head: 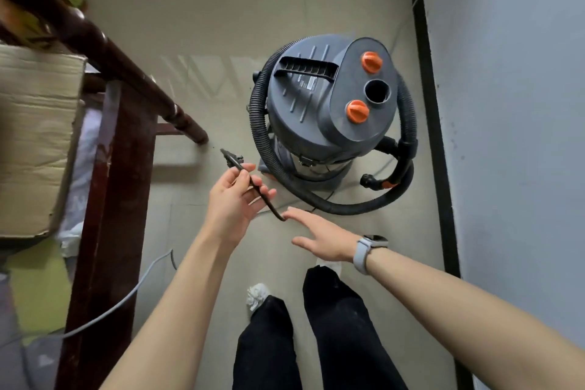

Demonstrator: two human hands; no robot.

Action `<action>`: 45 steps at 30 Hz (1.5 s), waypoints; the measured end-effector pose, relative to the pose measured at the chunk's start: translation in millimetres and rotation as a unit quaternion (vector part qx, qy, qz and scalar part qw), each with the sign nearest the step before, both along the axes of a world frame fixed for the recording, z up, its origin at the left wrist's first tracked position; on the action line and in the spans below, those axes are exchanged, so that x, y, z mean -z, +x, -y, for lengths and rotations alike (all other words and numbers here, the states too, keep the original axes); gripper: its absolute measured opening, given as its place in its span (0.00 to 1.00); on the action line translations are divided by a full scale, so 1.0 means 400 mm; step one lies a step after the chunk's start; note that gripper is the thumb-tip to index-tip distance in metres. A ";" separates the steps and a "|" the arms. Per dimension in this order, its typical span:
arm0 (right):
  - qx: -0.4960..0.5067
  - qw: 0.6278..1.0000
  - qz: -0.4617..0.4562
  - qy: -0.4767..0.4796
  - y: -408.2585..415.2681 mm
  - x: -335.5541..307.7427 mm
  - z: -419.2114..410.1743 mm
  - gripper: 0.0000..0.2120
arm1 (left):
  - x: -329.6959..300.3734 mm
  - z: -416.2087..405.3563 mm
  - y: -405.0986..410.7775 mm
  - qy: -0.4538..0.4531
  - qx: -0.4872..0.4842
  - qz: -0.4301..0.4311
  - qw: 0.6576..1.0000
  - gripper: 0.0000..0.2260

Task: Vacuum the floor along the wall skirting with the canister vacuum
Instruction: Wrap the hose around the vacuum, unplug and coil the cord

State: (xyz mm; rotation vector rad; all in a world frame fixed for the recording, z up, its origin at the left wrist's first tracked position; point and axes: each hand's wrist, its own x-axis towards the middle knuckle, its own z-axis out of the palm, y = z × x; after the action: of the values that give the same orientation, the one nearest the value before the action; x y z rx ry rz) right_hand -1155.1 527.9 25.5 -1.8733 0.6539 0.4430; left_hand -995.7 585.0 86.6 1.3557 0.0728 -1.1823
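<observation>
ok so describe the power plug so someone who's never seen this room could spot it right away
Start at the grey canister vacuum standing on the floor by the wall. Just left of its base, the left hand holds a thin black cord, and the plug is the small black end sticking out past the fingers. Unlike the thick ribbed hose looped round the vacuum, it is slim and smooth.

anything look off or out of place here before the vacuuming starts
The hose is coiled around the canister vacuum, its free end lying on the floor. The left hand holds the power plug, so it looks unplugged.
</observation>
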 end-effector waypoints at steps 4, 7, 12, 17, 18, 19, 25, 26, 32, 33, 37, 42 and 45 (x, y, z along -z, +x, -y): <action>-0.016 0.997 0.022 -0.072 0.060 -0.018 0.077 0.13 | -0.036 0.036 0.037 -0.021 -0.043 0.009 0.999 0.10; -0.007 0.993 0.060 -0.106 0.092 -0.061 0.105 0.09 | -0.055 0.041 0.084 -0.054 -0.102 0.009 0.993 0.10; 0.057 0.987 0.106 -0.109 0.152 -0.158 0.170 0.05 | -0.073 0.062 0.169 -0.109 -0.120 -0.044 0.986 0.08; 0.050 0.988 0.074 -0.125 0.206 -0.229 0.251 0.06 | -0.088 0.164 0.227 -0.081 -0.045 -0.099 0.991 0.07; 0.058 0.990 0.065 -0.111 0.206 -0.229 0.254 0.05 | -0.089 0.188 0.230 -0.065 -0.038 -0.103 0.992 0.07; 0.072 0.991 0.056 -0.095 0.202 -0.223 0.250 0.04 | -0.087 0.207 0.231 -0.049 -0.034 -0.102 0.993 0.07; 0.128 0.987 -0.068 -0.074 0.098 -0.164 0.242 0.10 | -0.044 0.206 0.245 -0.003 0.021 -0.076 0.997 0.08; 0.126 0.985 -0.092 -0.077 0.077 -0.156 0.241 0.12 | -0.035 0.200 0.246 0.009 0.038 -0.061 0.997 0.08; 0.218 0.969 -0.069 -0.094 0.068 -0.191 0.255 0.12 | -0.010 0.231 0.267 0.005 0.055 -0.052 0.997 0.09; 0.242 0.963 -0.053 -0.105 0.081 -0.205 0.266 0.12 | -0.013 0.242 0.278 -0.007 0.043 -0.066 0.997 0.08; 0.330 0.940 0.017 -0.086 0.152 -0.261 0.309 0.13 | -0.034 0.299 0.334 -0.058 -0.009 -0.143 0.988 0.10; 0.383 0.920 0.081 -0.009 0.236 -0.289 0.353 0.13 | -0.056 0.410 0.404 -0.058 -0.008 -0.110 0.992 0.10; 0.376 0.921 0.101 0.004 0.263 -0.287 0.397 0.11 | -0.099 0.517 0.418 -0.062 0.063 -0.026 0.996 0.10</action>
State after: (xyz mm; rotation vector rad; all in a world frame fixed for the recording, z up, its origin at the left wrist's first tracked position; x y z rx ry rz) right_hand -1049.9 369.1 140.4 -1.4820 1.1483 -0.2455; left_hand -828.4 378.1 126.4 1.2339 -0.0493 -1.3068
